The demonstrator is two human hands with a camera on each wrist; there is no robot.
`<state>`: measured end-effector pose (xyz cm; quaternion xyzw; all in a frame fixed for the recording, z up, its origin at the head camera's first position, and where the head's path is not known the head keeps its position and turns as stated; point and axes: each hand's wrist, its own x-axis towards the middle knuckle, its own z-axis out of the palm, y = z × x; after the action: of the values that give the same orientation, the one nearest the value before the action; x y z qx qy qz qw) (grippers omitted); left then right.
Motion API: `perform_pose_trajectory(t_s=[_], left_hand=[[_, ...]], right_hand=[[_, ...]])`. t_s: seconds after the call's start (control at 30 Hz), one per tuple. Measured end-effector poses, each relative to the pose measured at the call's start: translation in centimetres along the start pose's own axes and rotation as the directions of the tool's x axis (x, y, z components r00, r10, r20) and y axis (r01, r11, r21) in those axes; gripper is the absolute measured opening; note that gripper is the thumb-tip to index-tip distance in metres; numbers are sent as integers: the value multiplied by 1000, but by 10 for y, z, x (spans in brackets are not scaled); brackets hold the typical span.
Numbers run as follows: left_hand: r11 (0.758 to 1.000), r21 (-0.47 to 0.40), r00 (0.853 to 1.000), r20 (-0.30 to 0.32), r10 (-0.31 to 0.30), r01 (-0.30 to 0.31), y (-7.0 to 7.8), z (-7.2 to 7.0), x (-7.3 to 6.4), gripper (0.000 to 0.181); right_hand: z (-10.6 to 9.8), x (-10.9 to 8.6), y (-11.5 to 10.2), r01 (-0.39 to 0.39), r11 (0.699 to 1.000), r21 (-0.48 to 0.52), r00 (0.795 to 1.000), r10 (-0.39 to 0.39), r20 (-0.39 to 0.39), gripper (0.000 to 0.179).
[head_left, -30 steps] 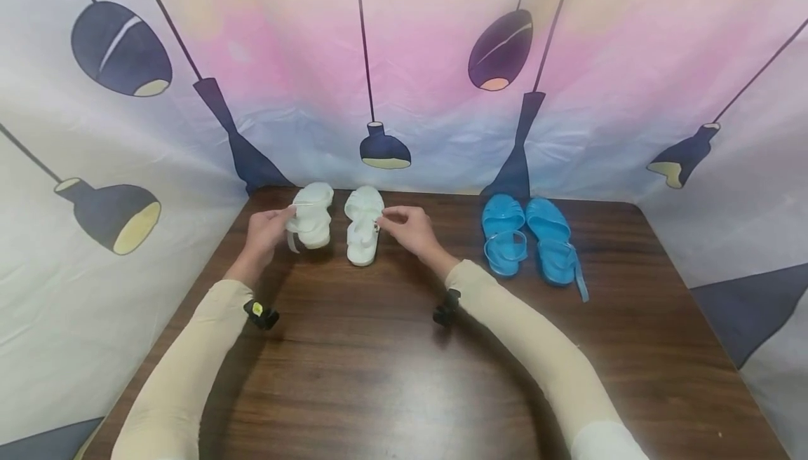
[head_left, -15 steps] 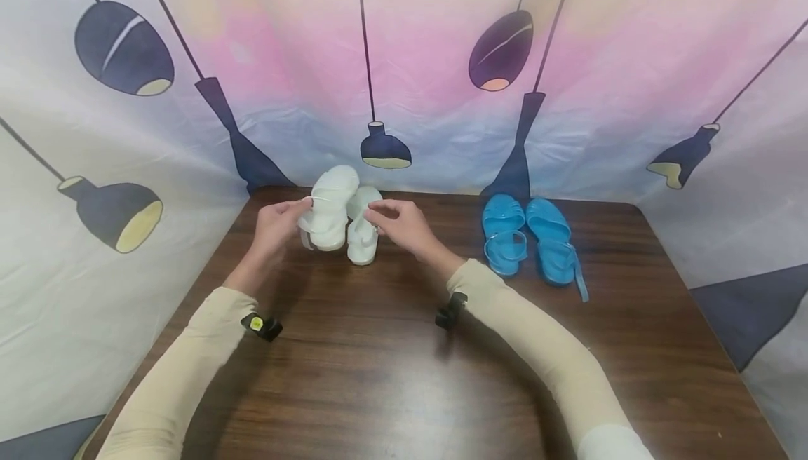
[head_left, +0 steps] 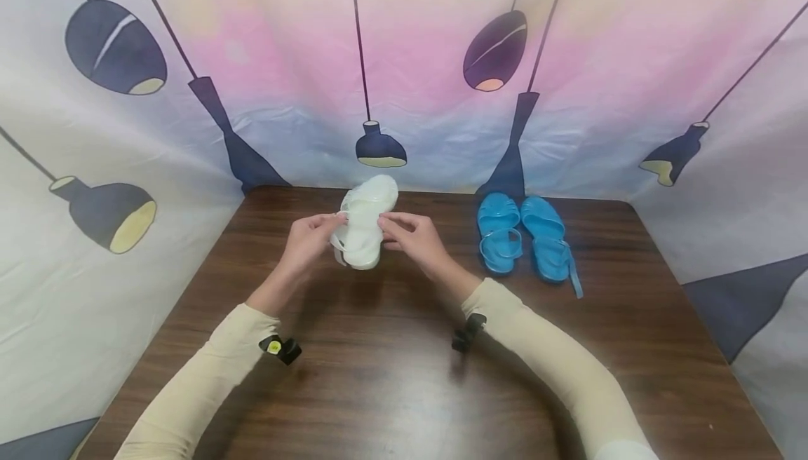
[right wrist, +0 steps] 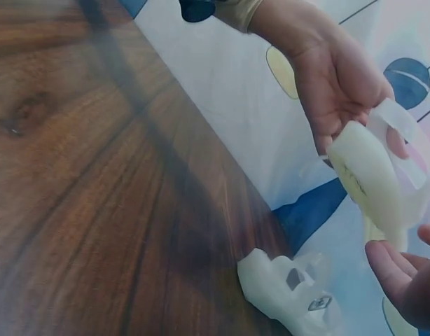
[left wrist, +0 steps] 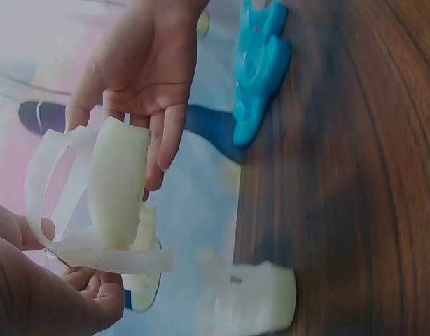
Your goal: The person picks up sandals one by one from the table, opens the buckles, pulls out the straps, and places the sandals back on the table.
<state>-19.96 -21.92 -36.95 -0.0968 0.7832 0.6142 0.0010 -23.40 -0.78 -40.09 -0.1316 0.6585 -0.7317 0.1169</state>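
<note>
A white strappy sandal [head_left: 365, 225] is lifted above the tabletop, its sole facing downward. My left hand [head_left: 312, 239] grips its left side by the strap, thumb on top. On the opposite edge my right hand [head_left: 416, 239] holds it between thumb and fingers. The second white sandal [left wrist: 253, 301] stands on the table beneath; the raised one hides it in the head view. Its buckle shows in the right wrist view. A pair of blue sandals, the left one [head_left: 499, 232] and the right one [head_left: 548, 239], lies to the right, apart from both hands.
The brown wooden table [head_left: 379, 362] ends at a cloth backdrop [head_left: 303, 81] printed with hanging lamps. The sandals are near the table's back edge. A loose strap [head_left: 576, 274] trails from the right blue sandal. A small black camera is on each wrist.
My left hand has lifted one white sandal and carried it right, over the other. My right hand has left the lower white sandal and now holds the raised one. The blue pair stays put.
</note>
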Motion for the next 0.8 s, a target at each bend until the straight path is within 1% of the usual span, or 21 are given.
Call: perform_pose_trajectory(t_s=[0.1, 0.23, 0.3, 0.47, 0.67, 0.8], left_hand=[[1000, -26, 1000, 25, 17, -17, -2, 10, -5, 48], [998, -55, 997, 68, 36, -32, -6, 24, -12, 46], [998, -45, 996, 82, 36, -32, -8, 30, -15, 46], [999, -28, 993, 108, 44, -41, -15, 47, -24, 41], [996, -71, 984, 165, 59, -48, -26, 66, -33, 37], [996, -78, 977, 205, 67, -52, -34, 78, -38, 36]], right_hand=[[-7, -9, 0, -4, 1000, -20, 1000, 4, -8, 40], [-20, -21, 0, -30, 995, -98, 999, 28, -25, 41], [-27, -27, 0, -48, 989, -138, 999, 45, -29, 40], [-43, -41, 7, -85, 978, -190, 996, 81, -32, 40], [-62, -57, 17, -102, 968, -227, 995, 95, -44, 41], [-71, -69, 23, -120, 958, -260, 992, 104, -74, 42]])
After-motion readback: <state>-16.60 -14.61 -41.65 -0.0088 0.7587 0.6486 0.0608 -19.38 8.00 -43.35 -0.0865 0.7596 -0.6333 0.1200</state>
